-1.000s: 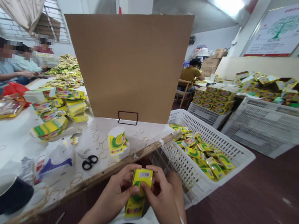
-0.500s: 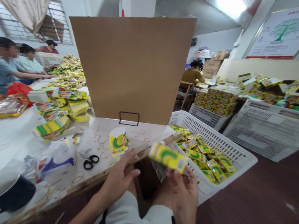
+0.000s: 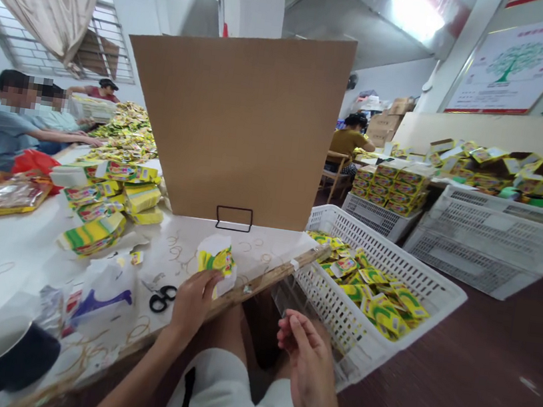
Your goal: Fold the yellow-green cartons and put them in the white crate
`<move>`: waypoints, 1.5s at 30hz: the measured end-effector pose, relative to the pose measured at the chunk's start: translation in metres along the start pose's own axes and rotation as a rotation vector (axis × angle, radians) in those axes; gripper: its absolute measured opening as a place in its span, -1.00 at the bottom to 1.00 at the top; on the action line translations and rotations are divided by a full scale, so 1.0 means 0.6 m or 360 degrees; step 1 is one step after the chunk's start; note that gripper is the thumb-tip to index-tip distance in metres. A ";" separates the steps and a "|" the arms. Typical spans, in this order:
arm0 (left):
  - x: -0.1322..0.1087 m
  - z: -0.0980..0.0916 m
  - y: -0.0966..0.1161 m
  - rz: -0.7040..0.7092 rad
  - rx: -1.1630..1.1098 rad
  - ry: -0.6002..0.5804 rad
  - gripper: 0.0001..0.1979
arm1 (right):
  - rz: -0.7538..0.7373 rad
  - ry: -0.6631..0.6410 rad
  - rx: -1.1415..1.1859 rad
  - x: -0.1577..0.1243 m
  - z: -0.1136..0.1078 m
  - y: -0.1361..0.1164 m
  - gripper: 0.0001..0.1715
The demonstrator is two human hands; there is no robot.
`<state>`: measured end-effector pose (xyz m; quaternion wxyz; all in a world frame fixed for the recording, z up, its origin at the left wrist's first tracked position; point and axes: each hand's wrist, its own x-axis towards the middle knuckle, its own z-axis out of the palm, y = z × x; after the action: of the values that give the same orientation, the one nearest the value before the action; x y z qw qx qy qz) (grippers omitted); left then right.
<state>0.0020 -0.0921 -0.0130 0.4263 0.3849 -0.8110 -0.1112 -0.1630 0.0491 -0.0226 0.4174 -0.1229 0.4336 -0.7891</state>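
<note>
On your left, a dark mug (image 3: pixel 35 355) stands near folded yellow cartons (image 3: pixel 96 229) and black-handled scissors (image 3: pixel 162 298), just beside your left hand (image 3: pixel 190 307). Its fingertips lie on flat yellow carton blanks (image 3: pixel 218 259) by the table edge; I cannot tell whether they grip. A brown cardboard panel (image 3: pixel 237 124) blocks your view ahead. Your right hand (image 3: pixel 309 350) curls, fingertips together, near a white plastic crate (image 3: pixel 386 252) holding yellow cartons. Rubber bands (image 3: pixel 139 333) litter the white tabletop (image 3: pixel 8 244); a tree poster (image 3: pixel 518 63) hangs at right.
</note>
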 end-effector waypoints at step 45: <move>-0.058 -0.021 0.137 -0.0849 -0.2328 -0.0899 -0.42 | 0.0161 -0.0540 0.0014 -0.028 0.025 0.010 -0.68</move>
<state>-0.0201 -0.0093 0.0155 0.3085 0.1474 -0.4918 -0.8008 -0.1410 0.0515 -0.0157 0.5244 -0.2304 0.3592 -0.7368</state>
